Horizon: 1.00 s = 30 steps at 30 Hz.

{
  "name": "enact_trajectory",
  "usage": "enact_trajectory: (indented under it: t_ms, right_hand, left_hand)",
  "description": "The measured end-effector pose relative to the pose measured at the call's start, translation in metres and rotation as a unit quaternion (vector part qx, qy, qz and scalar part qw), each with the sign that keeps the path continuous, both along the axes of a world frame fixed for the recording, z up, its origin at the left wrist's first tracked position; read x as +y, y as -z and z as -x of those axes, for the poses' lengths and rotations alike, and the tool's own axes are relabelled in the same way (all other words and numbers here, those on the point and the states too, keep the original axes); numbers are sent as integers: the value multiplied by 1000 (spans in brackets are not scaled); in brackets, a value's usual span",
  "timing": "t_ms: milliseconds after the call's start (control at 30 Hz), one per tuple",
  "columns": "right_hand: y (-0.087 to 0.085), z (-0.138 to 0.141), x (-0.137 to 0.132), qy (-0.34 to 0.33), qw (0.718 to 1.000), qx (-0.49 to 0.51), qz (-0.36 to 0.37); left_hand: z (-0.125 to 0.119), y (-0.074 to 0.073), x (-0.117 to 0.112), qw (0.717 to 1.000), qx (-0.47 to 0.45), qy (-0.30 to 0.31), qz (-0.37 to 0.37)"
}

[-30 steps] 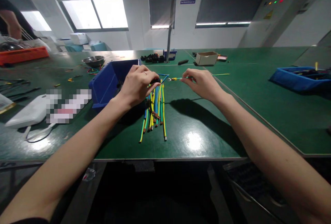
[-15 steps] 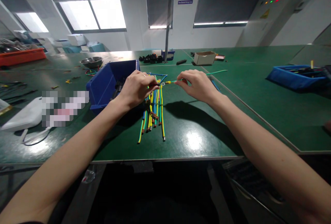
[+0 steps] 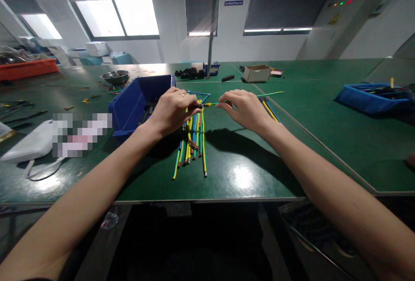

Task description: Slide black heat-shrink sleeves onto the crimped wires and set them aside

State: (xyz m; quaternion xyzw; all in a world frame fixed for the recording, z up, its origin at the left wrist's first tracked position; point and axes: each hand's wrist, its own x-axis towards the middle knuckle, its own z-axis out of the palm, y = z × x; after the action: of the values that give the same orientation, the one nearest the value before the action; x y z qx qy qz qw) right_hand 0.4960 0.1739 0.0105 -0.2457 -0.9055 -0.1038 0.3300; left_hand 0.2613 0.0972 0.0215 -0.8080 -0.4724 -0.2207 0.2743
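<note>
My right hand [image 3: 241,106] pinches a green-and-yellow wire [image 3: 272,94], whose free end sticks out to the right. At the wire's left end is a terminal with a yellow collar [image 3: 208,105]. My left hand [image 3: 175,108] is closed, its thumb and fingertips on a small black piece [image 3: 200,106] that meets the terminal's tip; how far they overlap I cannot tell. Below the left hand lies a bunch of yellow-green and blue wires [image 3: 194,138] with bare copper ends. Beside that hand stands a blue bin [image 3: 125,106] with black parts inside.
More yellow and blue wires [image 3: 270,110] lie behind my right wrist. A white device with a cable [image 3: 30,142] is on the left, near a metal bowl [image 3: 115,76]. At the back stands a cardboard box [image 3: 257,73]; a blue tray [image 3: 366,99] sits at right.
The wire and my right hand have shifted slightly left. The terminal's ring, visible before, now meets the black piece in my left hand and is hidden.
</note>
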Motion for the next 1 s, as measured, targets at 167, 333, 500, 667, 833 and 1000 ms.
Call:
enact_trajectory:
  t_ms: [167,333,500,667,833,1000]
  right_hand:
    - [3,3,-3,-16,1000,-11,9]
    - [6,5,-5,-18,999,-11,34]
    - [6,4,-5,-28,999,-4,44]
    - [5,2,-6,-31,998,-8,49]
    - [3,4,-11,-21,999,-13,27]
    - [2,7,-13,-30,999,-27,26]
  left_hand:
    - [-1,0,0,1000,2,23,-18]
    - [0,0,0,999,0,32,-26]
    - [1,-2,-1,999,0,49,-15]
    - [-1,-2,-1,999,-3,54,-9]
    - [0,0,1,997,-1,68,-18]
    - [-2,0,0,998,13,61,4]
